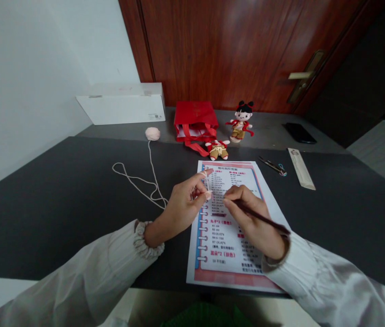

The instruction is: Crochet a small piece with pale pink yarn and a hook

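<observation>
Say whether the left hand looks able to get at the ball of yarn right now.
Probably yes: only slack yarn lies between the left hand and the pale ball. That hand is occupied, though, holding a small pale piece with yarn over a finger, so it may need freeing first.

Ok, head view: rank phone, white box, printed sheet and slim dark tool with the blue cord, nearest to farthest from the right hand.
From the right hand:
1. Printed sheet, directly below
2. Slim dark tool, beyond the sheet's right edge
3. Phone, back right
4. White box, back left
</observation>
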